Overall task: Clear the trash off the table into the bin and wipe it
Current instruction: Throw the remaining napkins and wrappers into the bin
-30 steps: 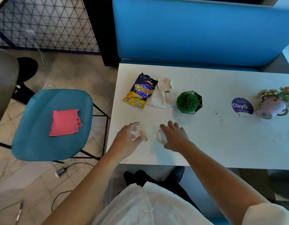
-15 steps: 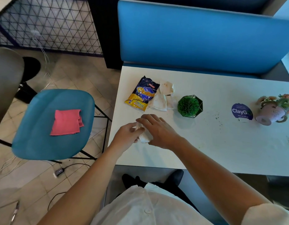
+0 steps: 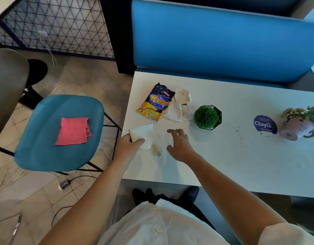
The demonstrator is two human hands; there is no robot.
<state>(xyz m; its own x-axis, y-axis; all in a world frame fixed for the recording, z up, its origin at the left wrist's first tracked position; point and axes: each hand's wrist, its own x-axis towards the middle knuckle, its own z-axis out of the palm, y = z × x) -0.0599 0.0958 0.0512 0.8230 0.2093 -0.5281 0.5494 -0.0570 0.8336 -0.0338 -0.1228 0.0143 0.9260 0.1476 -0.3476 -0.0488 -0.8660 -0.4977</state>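
Pinching a soft white napkin (image 3: 142,134) at its near corner, the left hand (image 3: 128,147) holds it up just over the left edge of the white tabletop (image 3: 223,156); the paper fans out in a limp, creased cone shape, faintly stained. Just beside it lies a small crumpled wad (image 3: 156,150) of pale paper, twisted and lumpy, on the surface between the two hands. The right hand (image 3: 179,145) hovers palm down with fingers spread and curled, gripping nothing. Farther back sits a glossy blue and yellow snack bag (image 3: 155,103), crinkled, printed "CHEESE", lying flat, and touching its right side is a heap of used napkins (image 3: 179,106), rumpled and smudged brown. Next along is a fuzzy green ball plant (image 3: 206,117) caged in a black geometric wire holder. A round purple sticker (image 3: 264,124) reading "ClayG" sits near a pale lilac pot (image 3: 296,129), tipped on its side, holding small pink flowers and leaves. Dark crumbs (image 3: 238,129) speckle the tabletop between plant and sticker. Off to the left, a smooth teal chair (image 3: 46,147) carries a folded pink cloth (image 3: 72,130).
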